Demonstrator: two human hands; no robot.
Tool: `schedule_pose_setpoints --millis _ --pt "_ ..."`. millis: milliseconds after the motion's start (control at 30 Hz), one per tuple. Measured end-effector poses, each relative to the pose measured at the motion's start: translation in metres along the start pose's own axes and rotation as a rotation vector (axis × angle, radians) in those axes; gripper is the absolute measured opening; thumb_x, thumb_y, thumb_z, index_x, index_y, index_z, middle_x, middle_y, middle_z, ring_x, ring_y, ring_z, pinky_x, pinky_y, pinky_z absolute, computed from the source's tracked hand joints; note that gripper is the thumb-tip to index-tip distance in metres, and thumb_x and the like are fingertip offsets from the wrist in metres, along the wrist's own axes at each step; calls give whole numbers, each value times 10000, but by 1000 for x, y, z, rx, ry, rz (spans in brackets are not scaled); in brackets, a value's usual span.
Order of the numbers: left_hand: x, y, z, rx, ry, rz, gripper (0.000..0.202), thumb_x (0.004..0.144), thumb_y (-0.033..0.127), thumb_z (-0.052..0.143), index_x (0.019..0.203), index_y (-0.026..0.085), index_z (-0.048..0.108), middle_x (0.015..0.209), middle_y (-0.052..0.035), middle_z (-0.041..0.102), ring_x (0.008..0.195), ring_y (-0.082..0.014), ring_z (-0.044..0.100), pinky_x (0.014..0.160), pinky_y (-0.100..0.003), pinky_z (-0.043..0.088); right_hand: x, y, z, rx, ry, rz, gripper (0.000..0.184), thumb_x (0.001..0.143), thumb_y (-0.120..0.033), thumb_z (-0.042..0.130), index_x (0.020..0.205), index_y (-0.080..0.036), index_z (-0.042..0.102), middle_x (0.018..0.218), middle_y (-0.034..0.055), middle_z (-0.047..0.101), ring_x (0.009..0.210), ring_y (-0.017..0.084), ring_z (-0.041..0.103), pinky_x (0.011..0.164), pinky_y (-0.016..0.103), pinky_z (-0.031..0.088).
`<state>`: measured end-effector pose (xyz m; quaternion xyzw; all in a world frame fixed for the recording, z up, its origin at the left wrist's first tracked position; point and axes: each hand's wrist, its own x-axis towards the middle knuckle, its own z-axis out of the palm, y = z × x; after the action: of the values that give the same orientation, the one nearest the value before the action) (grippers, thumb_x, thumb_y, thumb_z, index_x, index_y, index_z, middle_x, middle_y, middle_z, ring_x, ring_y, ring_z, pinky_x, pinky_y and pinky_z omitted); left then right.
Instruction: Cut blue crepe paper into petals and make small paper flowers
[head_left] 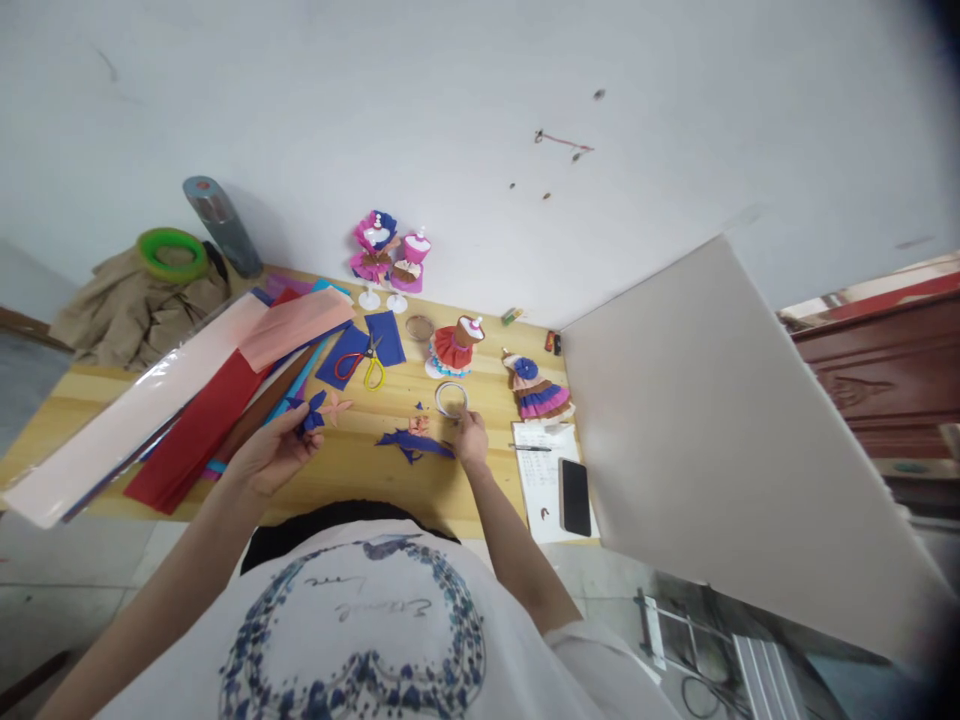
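My left hand [281, 450] pinches a dark blue paper flower [316, 408] above the near left of the table. A peach paper flower [336, 408] lies just past its tip. Near the middle, my right hand [471, 438] is closed on the near edge of a thin white ring, seemingly a roll of tape [438, 402]. Blue paper scraps [416, 443] and peach scraps [418, 425] lie to the left of that hand. Scissors [371, 360] with one red and one yellow handle rest on blue paper sheets [386, 335].
Crepe paper strips [202, 430] cover the table's left side. Small dress forms in paper dresses [453, 348] stand toward the wall; a paper dress [536, 390] lies at right. A phone [574, 497] and pen [531, 448] lie on written paper [540, 480] beside an upright board [697, 400].
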<state>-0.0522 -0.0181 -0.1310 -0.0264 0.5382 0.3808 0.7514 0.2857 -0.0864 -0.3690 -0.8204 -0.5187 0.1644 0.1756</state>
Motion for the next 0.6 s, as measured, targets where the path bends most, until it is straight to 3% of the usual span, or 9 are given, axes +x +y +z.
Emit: schedule_pose_setpoints --millis 100,233,367,600 --pt "1 -1 1 6 -67 15 220 920 33 460 809 123 627 620 -25 605 447 -88 533 417 -188 499 12 5 2 -8 -13 31 313 954 -337 587 1219 -171 592 1209 88 623 1009 203 641 859 410 562" --pt "3 -2 -3 12 -141 18 217 928 41 456 836 116 639 657 -35 630 461 -84 550 443 -190 521 -1 -7 14 -18 -15 16 298 955 -333 583 1199 -162 601 1198 90 629 1012 205 642 865 413 560" --pt "6 -3 -7 9 -119 14 209 923 41 472 803 114 628 619 -21 608 456 -88 552 438 -192 523 -17 -22 24 -7 -52 -111 219 959 -288 576 1129 -167 642 1169 82 652 1038 199 638 916 412 538" --pt "2 0 2 16 -79 26 222 914 25 467 782 125 615 614 -17 607 442 -86 540 421 -188 507 -10 -25 18 -107 -76 -159 362 925 -203 563 1281 -151 592 1287 135 598 1137 249 583 975 435 477"
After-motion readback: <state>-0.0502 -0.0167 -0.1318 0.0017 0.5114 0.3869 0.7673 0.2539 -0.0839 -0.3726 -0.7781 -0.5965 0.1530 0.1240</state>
